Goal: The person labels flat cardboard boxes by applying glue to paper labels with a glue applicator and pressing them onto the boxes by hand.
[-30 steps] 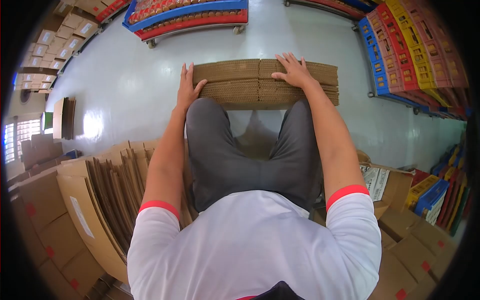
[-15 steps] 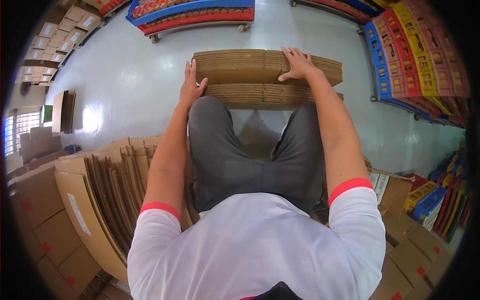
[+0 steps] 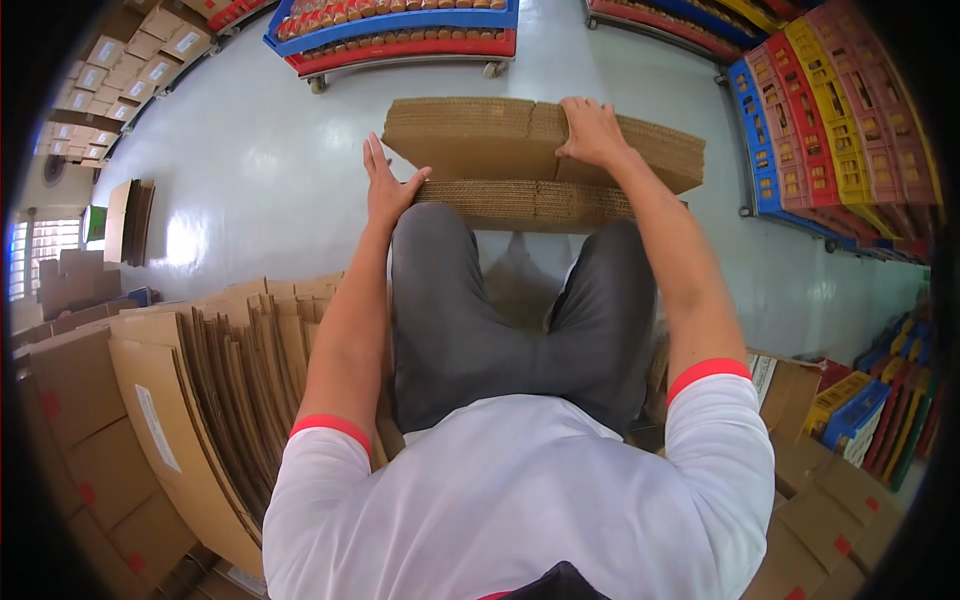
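Upper bundle of folded corrugated cardboard (image 3: 470, 140) tilted further from the lower bundle (image 3: 500, 206) than before, right hand (image 3: 594, 133) clamped over its edge, left hand (image 3: 390, 190) spread at their left ends, both beyond gray-trousered knees (image 3: 434, 240)

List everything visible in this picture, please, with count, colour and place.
Flat folded cardboard stacks: two, brown, upper centre
Wheeled plastic crates: two layers, blue and red, top centre
Tall plastic crate stacks: several, blue, pink, red, yellow, upper right
Smaller plastic crates: several, mixed colours, lower right
Labelled cardboard boxes: many, brown, upper left
Upright cardboard sheets: many, brown, lower left
Red-marked cardboard: several pieces, brown, lower corners
Glossy floor: one, grey, centre
Slatted window: one, white, left edge
Cloth trousers: one pair, grey, centre
Red-cuffed shirt: one, white, bottom centre
Left grip: one, bare, spread at nearer stack's left end
Right grip: one, bare, holding farther stack
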Available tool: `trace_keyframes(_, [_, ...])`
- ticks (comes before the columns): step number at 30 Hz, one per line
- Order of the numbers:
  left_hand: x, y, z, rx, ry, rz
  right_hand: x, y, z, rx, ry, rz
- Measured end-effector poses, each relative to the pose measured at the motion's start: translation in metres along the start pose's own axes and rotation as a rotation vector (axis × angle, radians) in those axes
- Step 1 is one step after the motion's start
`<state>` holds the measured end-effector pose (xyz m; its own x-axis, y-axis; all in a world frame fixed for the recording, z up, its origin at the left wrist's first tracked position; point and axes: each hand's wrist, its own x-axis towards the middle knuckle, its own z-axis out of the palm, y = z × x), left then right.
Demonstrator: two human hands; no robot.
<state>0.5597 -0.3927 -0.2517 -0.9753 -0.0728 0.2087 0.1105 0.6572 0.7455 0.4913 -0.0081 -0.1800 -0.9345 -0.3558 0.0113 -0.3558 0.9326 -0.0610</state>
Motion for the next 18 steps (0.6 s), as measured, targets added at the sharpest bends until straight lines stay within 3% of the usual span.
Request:
trace_keyframes(3, [0.011,-0.061,0.023,-0.107,0.164,-0.048,0.004,-0.003,-0.062,0.002,0.128,-0.033])
trace_keyframes(4, [0.01,-0.048,0.018,-0.119,0.169,-0.037,0.002,-0.007,-0.084,-0.02,0.153,-0.039])
trace_keyframes(6, [0.001,-0.026,0.005,-0.517,0.113,-0.428,-0.011,-0.017,-0.127,-0.054,0.183,-0.041])
trace_keyframes(9, [0.008,-0.051,0.009,-0.82,0.004,-0.566,-0.051,-0.04,-0.182,-0.121,0.338,-0.104])
trace_keyframes(11, [0.009,-0.052,0.0,-0.824,-0.086,-0.56,-0.094,-0.062,-0.212,-0.079,0.497,-0.205])
trace_keyframes(13, [0.008,-0.045,-0.013,-1.09,-0.126,-0.646,-0.143,-0.087,-0.224,-0.052,0.521,-0.18])
trace_keyframes(14, [0.011,-0.098,0.001,-1.033,-0.117,-0.451,-0.166,-0.099,-0.226,-0.018,0.547,-0.169])
trace_keyframes(15, [0.002,-0.12,-0.005,-0.55,-0.227,-0.045,-0.185,-0.108,-0.221,0.012,0.562,-0.147])
trace_keyframes(16, [-0.012,-0.123,-0.022,-0.36,-0.196,0.025,-0.207,-0.116,-0.21,0.047,0.575,-0.12])
trace_keyframes(18, [-0.037,-0.1,-0.052,-0.395,-0.1,-0.295,-0.246,-0.134,-0.184,0.125,0.539,-0.105])
